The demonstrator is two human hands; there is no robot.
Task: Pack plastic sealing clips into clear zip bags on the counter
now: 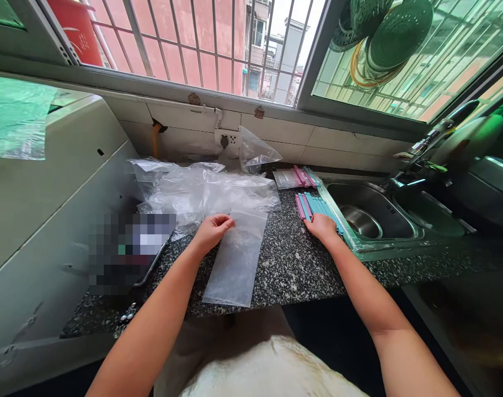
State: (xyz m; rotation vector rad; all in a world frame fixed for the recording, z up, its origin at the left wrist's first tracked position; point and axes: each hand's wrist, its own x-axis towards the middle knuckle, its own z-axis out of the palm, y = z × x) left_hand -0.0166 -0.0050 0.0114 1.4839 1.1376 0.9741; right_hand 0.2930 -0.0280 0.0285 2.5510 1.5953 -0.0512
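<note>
My left hand point(212, 234) is closed in a pinch on the upper left edge of a flat, clear plastic bag point(237, 264). The bag lies lengthwise on the speckled counter, its lower edge close to the counter's front. To the right, my right hand point(322, 227) has its fingers closed at the near ends of a row of thin pink and blue plastic strips point(313, 203). Just which strips it grips is partly hidden by the fingers. Behind that row sits a packed clear bag point(288, 178) with more pink and blue strips point(304, 176) on it.
A loose heap of clear plastic bags point(193, 190) covers the back left of the counter point(293, 270). A blurred-out flat device point(142, 248) lies at left. The steel sink point(338, 193) with a metal bowl point(361, 221) borders the strips; a wall socket point(230, 139) is behind.
</note>
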